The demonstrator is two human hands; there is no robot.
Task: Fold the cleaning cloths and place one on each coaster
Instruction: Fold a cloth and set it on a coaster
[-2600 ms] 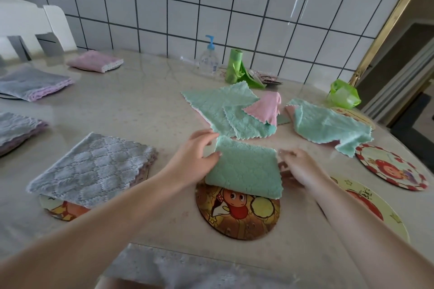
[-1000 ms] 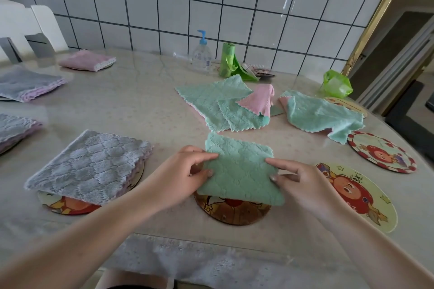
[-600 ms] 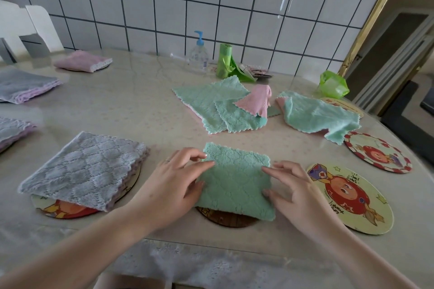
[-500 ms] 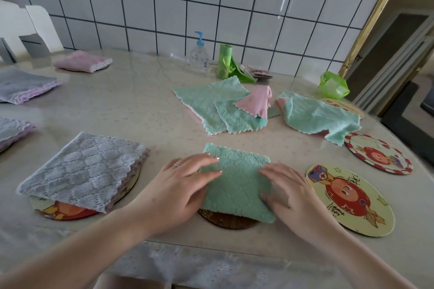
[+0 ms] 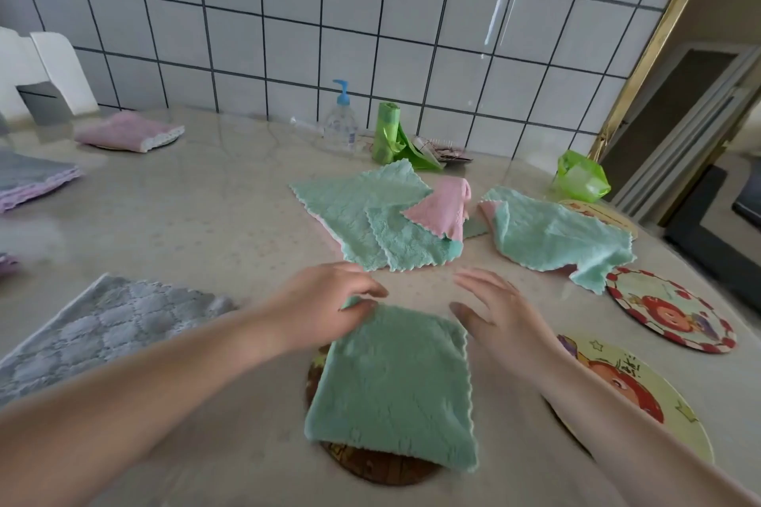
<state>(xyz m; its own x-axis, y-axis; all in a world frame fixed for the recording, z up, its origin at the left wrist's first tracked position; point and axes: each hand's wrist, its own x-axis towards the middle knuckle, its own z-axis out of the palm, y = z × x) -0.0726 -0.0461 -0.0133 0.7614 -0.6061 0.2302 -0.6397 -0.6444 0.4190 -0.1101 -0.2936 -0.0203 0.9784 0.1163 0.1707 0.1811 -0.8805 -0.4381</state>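
Observation:
A folded green cloth (image 5: 391, 383) lies on a round brown coaster (image 5: 370, 469) near the table's front edge. My left hand (image 5: 329, 300) rests with its fingertips on the cloth's far left corner, fingers apart. My right hand (image 5: 494, 309) hovers open just beyond the cloth's far right corner, holding nothing. Further back lie unfolded green and pink cloths (image 5: 370, 214) and a crumpled green cloth (image 5: 552, 235). Two bare coasters sit at the right: a yellow coaster (image 5: 642, 391) and a red-rimmed coaster (image 5: 675, 313). A folded grey cloth (image 5: 103, 325) lies at the left.
A pump bottle (image 5: 341, 123), a green bag roll (image 5: 387, 132) and a green plastic bag (image 5: 580, 177) stand by the tiled wall. Folded pink cloth (image 5: 127, 132) and folded grey cloth (image 5: 29, 181) lie at the far left. A doorway opens at the right.
Both hands lowered the folded green cloth onto the brown coaster, pressed it flat, then lifted off and moved toward the far side. The view has tilted up.

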